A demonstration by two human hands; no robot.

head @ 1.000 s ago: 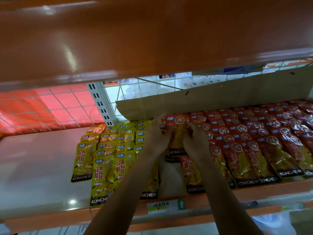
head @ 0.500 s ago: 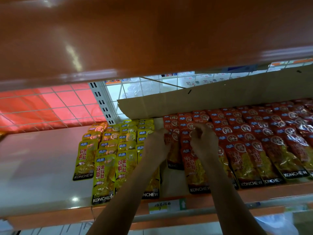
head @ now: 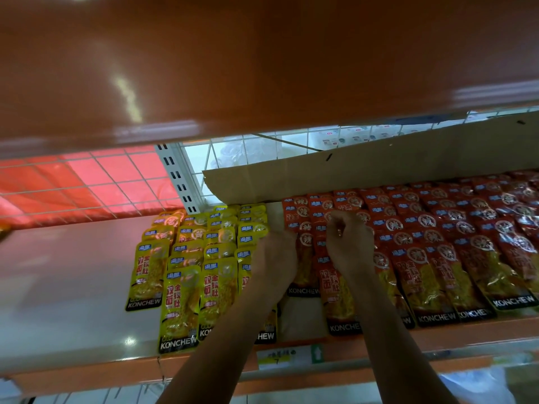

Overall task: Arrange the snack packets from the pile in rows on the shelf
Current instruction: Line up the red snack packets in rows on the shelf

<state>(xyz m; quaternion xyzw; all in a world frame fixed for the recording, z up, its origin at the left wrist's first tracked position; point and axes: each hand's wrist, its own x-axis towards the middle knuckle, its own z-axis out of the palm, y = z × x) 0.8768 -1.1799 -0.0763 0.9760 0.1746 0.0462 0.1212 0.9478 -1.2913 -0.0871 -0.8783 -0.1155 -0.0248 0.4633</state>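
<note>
On the white shelf [head: 73,287], red snack packets [head: 437,258] lie in overlapping rows at right and yellow snack packets [head: 180,301] at left, with a bare strip between them. At the left edge of the leftmost red row rests the left hand [head: 275,258], fingers hidden, state not discernible. Over the next red row is the right hand [head: 350,246], fingers curled, thumb meeting forefinger; whether they pinch a packet cannot be told. A cardboard strip [head: 379,170] stands behind the red rows
</note>
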